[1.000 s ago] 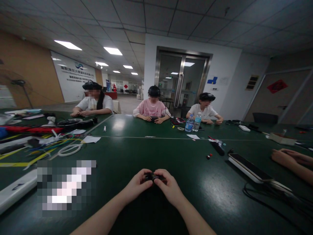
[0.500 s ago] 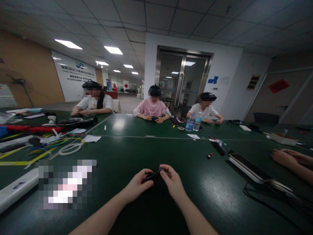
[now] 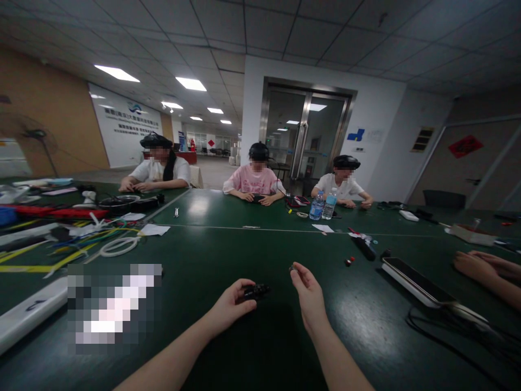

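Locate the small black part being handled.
Head view, lower middle: the small black part is in the fingers of the left hand, with the right hand apart from it, off to its right.

The black piece [image 3: 260,291] in the left hand [image 3: 228,305] is looking glossy, while the smooth green tabletop [image 3: 195,255] is giving off a soft sheen. The wrench [image 3: 176,212] is gleaming like bare metal, and the clear plastic bottles [image 3: 316,207] are catching light. The white paper [image 3: 155,230] is looking matt, and a shiny metal frame [image 3: 264,119] is edging smooth glass [image 3: 283,142].
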`<state>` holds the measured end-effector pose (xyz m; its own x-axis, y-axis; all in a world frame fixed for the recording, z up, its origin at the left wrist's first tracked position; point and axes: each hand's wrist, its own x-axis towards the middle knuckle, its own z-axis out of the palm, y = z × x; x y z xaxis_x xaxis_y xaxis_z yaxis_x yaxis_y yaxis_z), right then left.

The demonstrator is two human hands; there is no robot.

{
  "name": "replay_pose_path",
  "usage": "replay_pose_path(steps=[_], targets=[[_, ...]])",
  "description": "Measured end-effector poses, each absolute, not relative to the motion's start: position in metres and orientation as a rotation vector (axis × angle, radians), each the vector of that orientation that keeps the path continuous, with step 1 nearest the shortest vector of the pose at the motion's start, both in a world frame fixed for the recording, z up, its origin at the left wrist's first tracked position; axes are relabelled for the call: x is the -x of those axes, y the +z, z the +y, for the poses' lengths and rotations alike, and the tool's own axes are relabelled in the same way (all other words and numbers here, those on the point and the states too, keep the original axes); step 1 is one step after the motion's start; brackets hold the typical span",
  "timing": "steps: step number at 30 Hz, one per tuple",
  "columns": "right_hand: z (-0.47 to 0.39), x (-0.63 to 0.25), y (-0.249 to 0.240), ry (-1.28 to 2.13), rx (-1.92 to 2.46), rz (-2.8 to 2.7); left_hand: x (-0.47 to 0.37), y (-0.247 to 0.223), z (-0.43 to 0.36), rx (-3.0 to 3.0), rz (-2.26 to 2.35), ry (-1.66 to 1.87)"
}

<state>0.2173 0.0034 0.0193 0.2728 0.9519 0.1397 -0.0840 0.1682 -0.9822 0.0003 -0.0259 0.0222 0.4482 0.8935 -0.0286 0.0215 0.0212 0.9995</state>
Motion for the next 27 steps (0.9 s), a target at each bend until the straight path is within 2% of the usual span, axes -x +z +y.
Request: replay_pose_path(steps=[7,16,27], targets=[[0.008,-0.232,0.022,0.800,1.230,-0.888,0.002,0.021,-0.025,-1.417,0.901,0.820],[0.001,-0.228,0.031,0.621,1.197,-1.003,0.003,0.011,-0.020,-1.403,0.863,0.843],[-0.007,-0.220,0.033,0.610,1.182,-1.138,0.003,0.021,-0.024,-1.394,0.844,0.814]])
